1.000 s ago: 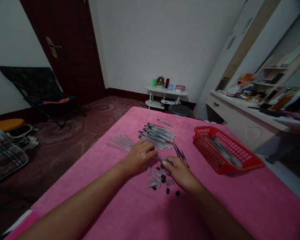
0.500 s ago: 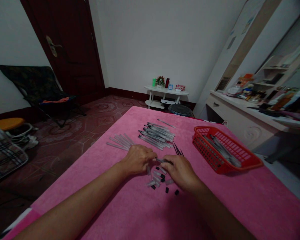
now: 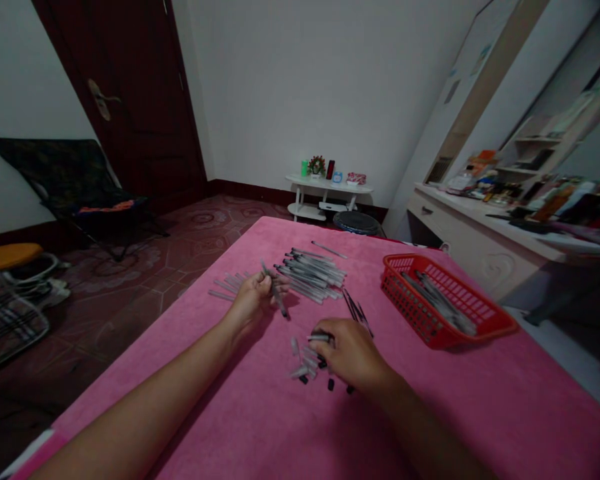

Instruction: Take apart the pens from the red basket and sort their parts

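Observation:
My left hand (image 3: 254, 301) grips a slim pen (image 3: 279, 300) between thumb and fingers, its dark end tilted down toward me. Behind that hand a fan of clear pen barrels (image 3: 221, 295) lies partly covered. My right hand (image 3: 357, 352) is closed on a small clear pen cap (image 3: 320, 337), low over the cloth. Beneath and beside it are loose clear caps (image 3: 307, 363) and small black plugs (image 3: 331, 385), some hidden by the hand. A pile of assembled-looking pens (image 3: 313, 275) lies beyond both hands, and thin black refills (image 3: 356, 311) rest to its right.
A red plastic basket (image 3: 503, 323) holding more pens stands on the right of the pink-covered table (image 3: 260, 413). One single pen (image 3: 329, 249) lies behind the pile. Past the table are a round black stool (image 3: 357, 222) and a white dresser (image 3: 485, 233).
My hands, close together before, have parted. The left has turned palm up and moved left with the pen; the right has stayed near the loose parts, closed on the cap.

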`<control>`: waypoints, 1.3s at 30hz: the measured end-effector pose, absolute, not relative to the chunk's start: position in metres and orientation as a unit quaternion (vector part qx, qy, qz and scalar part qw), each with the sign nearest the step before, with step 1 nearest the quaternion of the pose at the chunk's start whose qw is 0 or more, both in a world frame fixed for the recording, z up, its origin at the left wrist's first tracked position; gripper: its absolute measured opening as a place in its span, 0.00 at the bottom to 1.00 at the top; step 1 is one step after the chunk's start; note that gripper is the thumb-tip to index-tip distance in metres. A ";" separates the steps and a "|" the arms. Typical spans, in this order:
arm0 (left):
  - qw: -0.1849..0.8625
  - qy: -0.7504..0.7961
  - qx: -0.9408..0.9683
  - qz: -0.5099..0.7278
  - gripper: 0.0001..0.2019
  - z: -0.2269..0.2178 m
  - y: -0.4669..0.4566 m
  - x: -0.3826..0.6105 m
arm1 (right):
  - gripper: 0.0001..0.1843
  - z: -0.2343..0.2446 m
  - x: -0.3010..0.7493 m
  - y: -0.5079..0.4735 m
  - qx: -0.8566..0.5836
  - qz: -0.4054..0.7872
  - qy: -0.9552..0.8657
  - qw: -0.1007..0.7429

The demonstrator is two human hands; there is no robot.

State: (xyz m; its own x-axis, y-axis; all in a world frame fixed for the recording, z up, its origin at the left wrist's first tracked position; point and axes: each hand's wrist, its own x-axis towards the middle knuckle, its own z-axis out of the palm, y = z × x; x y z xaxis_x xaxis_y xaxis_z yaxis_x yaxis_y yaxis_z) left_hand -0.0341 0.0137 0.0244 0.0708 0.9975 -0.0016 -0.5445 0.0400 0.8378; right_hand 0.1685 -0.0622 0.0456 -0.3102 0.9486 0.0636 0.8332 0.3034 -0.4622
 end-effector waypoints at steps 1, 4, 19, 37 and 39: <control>0.663 0.313 0.330 0.595 0.02 0.026 0.012 -0.033 | 0.05 0.044 0.164 -0.064 -0.552 0.180 -0.797 0.164; 0.692 0.286 0.310 0.586 0.04 0.025 0.008 -0.033 | 0.06 0.044 0.159 -0.067 -0.535 0.191 -0.805 0.172; 0.727 0.259 0.318 0.550 0.11 0.022 -0.009 -0.015 | 0.20 0.030 0.157 -0.057 -0.536 0.452 -0.609 0.371; 0.704 0.289 0.333 0.556 0.14 0.017 -0.009 -0.013 | 0.10 0.027 0.161 -0.054 -0.563 0.343 -0.620 0.424; 0.703 0.288 0.335 0.557 0.14 0.017 -0.009 -0.013 | 0.13 0.025 0.162 -0.053 -0.559 0.362 -0.625 0.407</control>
